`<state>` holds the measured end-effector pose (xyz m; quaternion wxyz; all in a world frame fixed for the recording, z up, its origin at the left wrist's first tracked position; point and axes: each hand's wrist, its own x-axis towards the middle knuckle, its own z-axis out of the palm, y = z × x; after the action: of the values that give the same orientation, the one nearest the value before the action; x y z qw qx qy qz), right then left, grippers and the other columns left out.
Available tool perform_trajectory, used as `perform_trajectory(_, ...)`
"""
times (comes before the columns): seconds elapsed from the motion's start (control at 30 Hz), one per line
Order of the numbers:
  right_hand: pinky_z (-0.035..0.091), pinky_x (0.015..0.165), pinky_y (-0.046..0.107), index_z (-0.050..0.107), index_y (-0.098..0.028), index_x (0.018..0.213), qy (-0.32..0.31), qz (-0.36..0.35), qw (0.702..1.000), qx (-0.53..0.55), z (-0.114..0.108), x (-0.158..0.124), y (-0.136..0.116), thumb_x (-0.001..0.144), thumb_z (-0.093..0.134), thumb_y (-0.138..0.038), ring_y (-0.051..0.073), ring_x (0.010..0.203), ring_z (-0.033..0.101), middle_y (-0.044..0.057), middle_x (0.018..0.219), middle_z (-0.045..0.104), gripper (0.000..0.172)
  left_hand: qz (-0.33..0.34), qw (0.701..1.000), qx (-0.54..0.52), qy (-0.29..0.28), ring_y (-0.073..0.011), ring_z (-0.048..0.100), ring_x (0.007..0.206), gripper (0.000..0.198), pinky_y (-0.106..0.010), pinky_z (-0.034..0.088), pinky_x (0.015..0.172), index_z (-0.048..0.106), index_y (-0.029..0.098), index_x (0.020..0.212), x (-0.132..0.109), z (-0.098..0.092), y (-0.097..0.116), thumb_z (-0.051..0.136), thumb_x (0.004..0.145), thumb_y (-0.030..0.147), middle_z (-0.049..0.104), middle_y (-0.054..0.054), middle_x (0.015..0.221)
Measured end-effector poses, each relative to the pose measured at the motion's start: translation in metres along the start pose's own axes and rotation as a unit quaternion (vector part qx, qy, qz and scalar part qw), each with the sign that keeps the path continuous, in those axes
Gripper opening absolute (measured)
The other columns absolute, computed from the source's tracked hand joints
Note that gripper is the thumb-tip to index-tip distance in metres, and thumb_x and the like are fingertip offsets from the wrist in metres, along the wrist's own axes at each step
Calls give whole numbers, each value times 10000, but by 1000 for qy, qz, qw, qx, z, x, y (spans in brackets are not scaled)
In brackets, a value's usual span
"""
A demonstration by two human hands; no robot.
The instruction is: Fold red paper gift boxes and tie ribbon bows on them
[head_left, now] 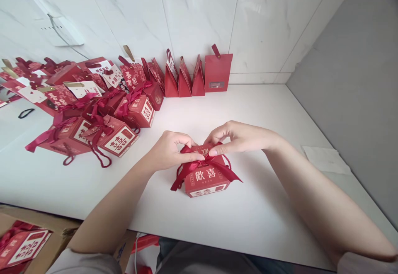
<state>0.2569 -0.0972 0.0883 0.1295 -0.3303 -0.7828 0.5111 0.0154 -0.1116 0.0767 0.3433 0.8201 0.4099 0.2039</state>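
Observation:
On the white table in front of me sits a red gift box (203, 180) with white characters and a cord handle at its sides. A dark red ribbon (222, 168) is tied in a bow across its top, one tail hanging left and one right. My left hand (172, 149) pinches the bow's left part between thumb and fingers. From the other side my right hand (234, 139) pinches the bow's right part, thumb at the knot. Both hands' fingertips are partly hidden behind the ribbon and box.
Several ribboned red boxes (116, 137) stand to the left, with a pile of red gift bags (59, 95) behind them. More red bags (217, 73) line the tiled wall. A carton (59, 228) holding boxes is at lower left. White paper (325, 160) lies right, beside a grey partition (351, 91).

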Motion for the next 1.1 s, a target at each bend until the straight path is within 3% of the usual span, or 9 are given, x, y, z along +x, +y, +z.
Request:
perform_trajectory(0.27,395,658,288,720,-215,867,-25,-14,999,-41,3,1,3,773,679,-489,157,740,542,14,836,643,293,17,998,55,4,-113,544,633,432,-239,407,586,556,155,592,-2,4,2,738,706,530,681,-24,770)
perform_trajectory(0.4,395,662,288,707,-200,867,-38,-13,999,-33,3,1,4,802,649,-535,155,745,531,20,856,633,345,24,999,46,-4,-125,559,665,476,-241,406,585,490,156,582,-2,4,2,757,678,538,669,-27,784)
perform_trajectory(0.53,394,668,304,693,-194,851,-20,11,1000,0,2,0,2,859,522,-644,154,713,510,19,808,621,482,14,999,20,-26,-138,580,716,390,-244,432,605,553,171,733,-1,2,3,730,720,518,666,-20,829)
perform_trajectory(0.63,412,711,331,698,-200,829,-7,24,1000,15,0,-1,1,857,472,-696,176,747,533,33,824,640,546,41,998,-21,-41,-171,621,847,352,-292,488,754,581,184,912,-1,0,2,709,760,475,669,-40,949)
perform_trajectory(0.7,424,767,350,706,-204,835,-7,22,999,24,-1,-2,1,859,450,-710,196,805,560,46,868,660,568,73,995,-53,-48,-210,624,975,447,-360,481,895,557,200,1081,-1,-3,0,718,756,462,657,-69,1055)
perform_trajectory(0.8,434,847,367,699,-212,918,11,1,998,55,-4,-2,1,891,417,-688,209,901,594,58,997,671,554,101,991,-60,-70,-293,534,1211,816,-455,411,1035,412,241,1351,-4,-9,-1,782,671,499,565,-128,1292)
perform_trajectory(0.9,446,885,368,665,-231,995,113,-41,990,68,-8,-8,-7,913,422,-651,211,959,613,59,1102,652,492,93,992,1,-85,-370,378,1367,1179,-510,343,1096,194,283,1507,-10,-13,3,840,555,540,383,-164,1490)
perform_trajectory(1.0,460,851,362,674,-229,883,190,-76,979,10,-12,-29,-27,902,502,-603,217,904,623,58,950,677,412,64,992,63,-92,-393,340,1392,1246,-531,328,1098,81,315,1539,-15,-12,10,820,568,571,322,-154,1539)
perform_trajectory(1.1,481,762,371,684,-244,813,159,-83,983,-41,-10,-64,-53,849,622,-551,226,817,623,56,837,675,314,57,991,101,-74,-382,350,1388,1201,-536,313,1104,68,323,1540,-17,-9,14,791,614,575,332,-142,1539)
